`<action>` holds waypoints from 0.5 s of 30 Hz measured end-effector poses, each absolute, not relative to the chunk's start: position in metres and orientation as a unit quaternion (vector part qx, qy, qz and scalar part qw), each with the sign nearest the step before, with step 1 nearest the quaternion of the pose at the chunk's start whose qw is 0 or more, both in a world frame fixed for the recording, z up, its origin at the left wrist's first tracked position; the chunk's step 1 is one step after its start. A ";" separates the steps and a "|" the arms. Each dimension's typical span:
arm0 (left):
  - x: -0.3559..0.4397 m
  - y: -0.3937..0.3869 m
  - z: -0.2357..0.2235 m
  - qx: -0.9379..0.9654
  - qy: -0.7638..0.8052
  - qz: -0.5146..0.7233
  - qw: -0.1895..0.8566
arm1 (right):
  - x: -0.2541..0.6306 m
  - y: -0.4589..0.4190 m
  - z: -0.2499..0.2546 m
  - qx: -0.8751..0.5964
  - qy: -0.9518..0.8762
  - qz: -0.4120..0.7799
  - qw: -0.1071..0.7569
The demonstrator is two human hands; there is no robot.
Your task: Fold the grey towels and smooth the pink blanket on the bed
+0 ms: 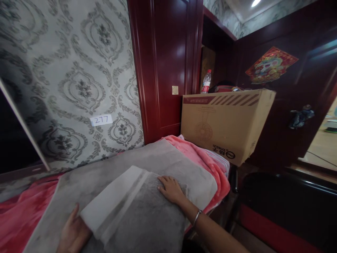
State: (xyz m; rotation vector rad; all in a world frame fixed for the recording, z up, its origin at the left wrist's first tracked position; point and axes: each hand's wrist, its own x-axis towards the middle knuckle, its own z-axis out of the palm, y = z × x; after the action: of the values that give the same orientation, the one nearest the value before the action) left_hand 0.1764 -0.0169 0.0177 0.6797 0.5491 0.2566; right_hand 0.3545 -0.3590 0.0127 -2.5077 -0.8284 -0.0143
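Observation:
A partly folded grey towel (pixel 147 214), with a pale band and a whitish strip along its far left side, lies on a larger grey cloth (pixel 110 174). My right hand (pixel 171 188) rests flat on the towel's upper right part, palm down and fingers spread. At the towel's lower left edge is my left hand (pixel 73 230), its thumb raised apart from the palm. The other left fingers reach under or against that edge, where they are partly hidden. Under the larger cloth lies a pink blanket (pixel 222 181), showing at both sides.
A big cardboard box (pixel 218 123) stands behind the blanket, with a plastic bottle (pixel 206 82) above its far edge. A black seat (pixel 286 200) is at the right. Patterned wall (pixel 84 88) and a dark screen (pixel 15 140) border the left. A dark red door (pixel 279 105) stands behind.

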 end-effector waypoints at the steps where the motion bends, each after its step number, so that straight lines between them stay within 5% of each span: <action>1: 0.175 -0.024 0.014 0.327 0.279 0.153 0.890 | 0.354 -0.359 0.013 -0.919 -0.305 -0.006 0.250; 15: 0.170 -0.117 0.032 0.459 0.364 0.172 0.792 | 0.369 -0.355 0.033 -0.921 -0.245 0.060 0.298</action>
State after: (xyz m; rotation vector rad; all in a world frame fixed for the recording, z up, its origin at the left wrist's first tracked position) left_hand 0.1701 -0.1174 0.0321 0.9865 0.7830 0.3703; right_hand 0.3686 -0.3550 0.0328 -2.4474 -0.6498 0.1606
